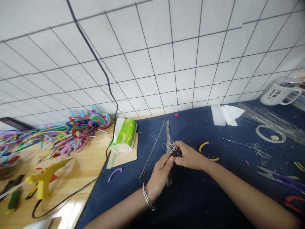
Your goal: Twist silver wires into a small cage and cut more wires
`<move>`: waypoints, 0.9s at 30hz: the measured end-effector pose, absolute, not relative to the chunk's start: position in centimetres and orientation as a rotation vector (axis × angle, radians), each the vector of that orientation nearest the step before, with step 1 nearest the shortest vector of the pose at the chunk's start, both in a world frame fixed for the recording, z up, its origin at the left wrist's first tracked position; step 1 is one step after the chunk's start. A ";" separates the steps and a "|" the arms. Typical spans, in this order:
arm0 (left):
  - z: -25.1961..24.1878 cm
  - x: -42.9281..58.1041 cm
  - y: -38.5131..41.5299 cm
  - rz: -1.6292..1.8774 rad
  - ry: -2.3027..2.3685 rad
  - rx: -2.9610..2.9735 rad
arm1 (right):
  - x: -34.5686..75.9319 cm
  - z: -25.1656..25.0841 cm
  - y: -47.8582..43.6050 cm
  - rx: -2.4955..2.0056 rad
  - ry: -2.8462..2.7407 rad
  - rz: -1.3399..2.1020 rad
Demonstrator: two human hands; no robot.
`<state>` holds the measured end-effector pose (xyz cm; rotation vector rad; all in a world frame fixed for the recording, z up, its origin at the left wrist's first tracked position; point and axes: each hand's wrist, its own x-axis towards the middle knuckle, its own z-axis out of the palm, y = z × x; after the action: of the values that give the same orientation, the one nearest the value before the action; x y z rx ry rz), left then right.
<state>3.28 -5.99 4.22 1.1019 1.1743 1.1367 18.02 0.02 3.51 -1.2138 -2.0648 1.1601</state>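
My left hand (162,173) wears a silver bangle and pinches the near edge of a small dark clump with thin silver wire loops (177,152). On the clump's right side my right hand (188,156) is closed, with its fingers curled round it; both hands meet there. Exactly how the loops are fastened is too fine to make out. Behind and below the hands runs a bundle of straight metal wires (168,132) on the dark blue mat. A few longer wires (152,151) lie slanted to the left. Yellow-handled pliers (203,146) are partly hidden behind my right wrist.
Left on the wooden table are a yellow glue gun (44,181), colourful pipe cleaners (57,140) and a green tissue pack (126,132). A black cable (108,82) hangs down past it. At right lie scissors (278,178), tape ring (264,140), loose wires (276,122) and a mug (273,92).
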 end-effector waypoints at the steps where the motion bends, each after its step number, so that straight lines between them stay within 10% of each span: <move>1: 4.2 3.3 -5.9 1.132 1.179 1.106 | 18.1 3.5 0.0 -1.229 -2.081 1.131; 27: 2.5 2.0 -4.4 1.272 1.297 1.011 | 18.0 5.0 0.0 -1.164 -1.999 0.749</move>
<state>2.01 -4.35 2.50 1.0113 1.2975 1.2716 17.99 -0.05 4.98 -1.1642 -1.9987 0.7489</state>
